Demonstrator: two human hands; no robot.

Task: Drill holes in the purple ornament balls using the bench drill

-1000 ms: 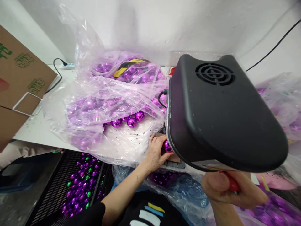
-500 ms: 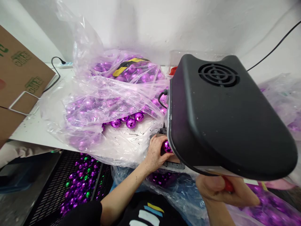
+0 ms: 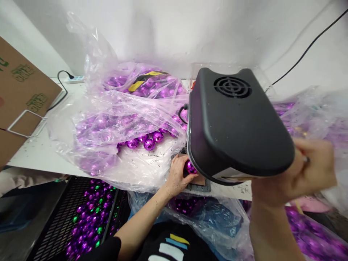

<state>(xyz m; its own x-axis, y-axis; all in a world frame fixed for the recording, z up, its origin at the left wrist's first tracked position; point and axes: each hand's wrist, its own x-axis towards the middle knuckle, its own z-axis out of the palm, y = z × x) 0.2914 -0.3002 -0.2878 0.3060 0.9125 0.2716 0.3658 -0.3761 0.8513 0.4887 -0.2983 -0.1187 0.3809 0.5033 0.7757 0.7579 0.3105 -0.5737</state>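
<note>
My left hand is closed round a shiny purple ball, holding it on a small plate under the black machine head. My right hand is raised at the right of the machine, fingers curled round a thin handle or lever that is mostly hidden and blurred. The machine head fills the middle of the view and hides what lies under it.
A big clear plastic bag of purple balls lies on the white table. More bagged balls lie at the right. A black crate with purple and green balls sits below left. A cardboard box stands at the left.
My right hand has risen from below the machine's front edge to its right side, and the red handle is no longer seen. The left hand has stayed on the ball.
</note>
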